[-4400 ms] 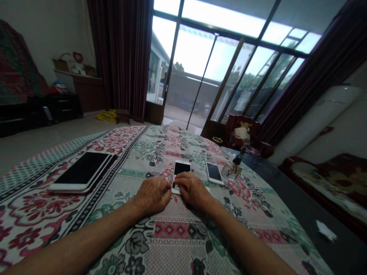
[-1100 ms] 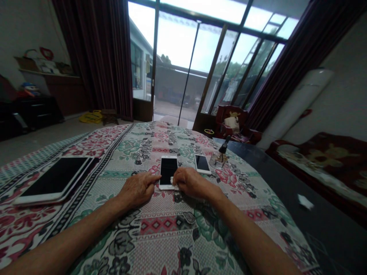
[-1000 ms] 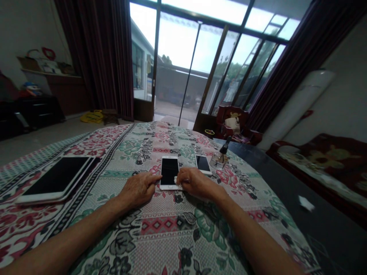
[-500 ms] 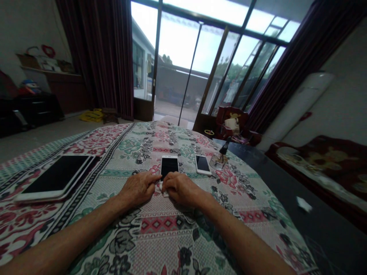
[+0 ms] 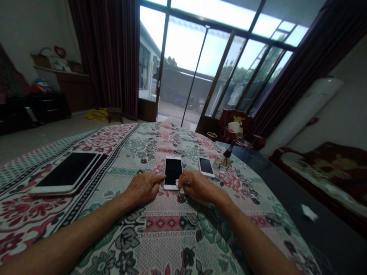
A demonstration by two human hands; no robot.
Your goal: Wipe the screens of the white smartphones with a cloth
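On the floral-clothed counter (image 5: 172, 236), my right hand (image 5: 197, 186) has slid back from the white phone's (image 5: 173, 172) bottom edge to its right corner, clamped on a white wipe (image 5: 178, 183); my left hand (image 5: 143, 187), forefinger out, still braces its left edge.
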